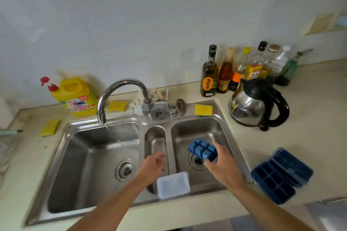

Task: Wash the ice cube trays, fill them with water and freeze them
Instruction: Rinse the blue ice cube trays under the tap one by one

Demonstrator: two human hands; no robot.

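**Step in hand.** The washing stage was judged to be under way. One blue ice cube tray [201, 149] was found gripped at its near end by the right hand [223, 163], with the fingers curled round it. It was held underside up above the drain of the right basin [197, 129]. The left hand [153, 165] was seen over the narrow middle trough of the sink, its fingers loosely bent and nothing held. Water was observed running from the tap [120, 92] into the left basin [80, 155], well apart from the held tray.

**Other items.** A second tray [272, 182] was noted lying cells up on the worktop [309, 137] to the right of the sink. A further blue piece [293, 165] lay just behind it. Whether that piece was a tray or a lid could not be determined. A clear plastic box [172, 184] was recorded on the front rim of the sink, between the forearms. A yellow sponge [203, 109] was noted on the ledge behind the right basin.

**Assessment.** From its inverted position, the held tray was taken to be draining or being emptied. No water could be seen in any visible cell, so filling and freezing were considered outstanding.

**Next move.** The tray would need to be carried left to the stream and turned cells up. Support from the free left hand would be advisable, since a tray gripped at one end may tilt and spill once it is loaded with water.
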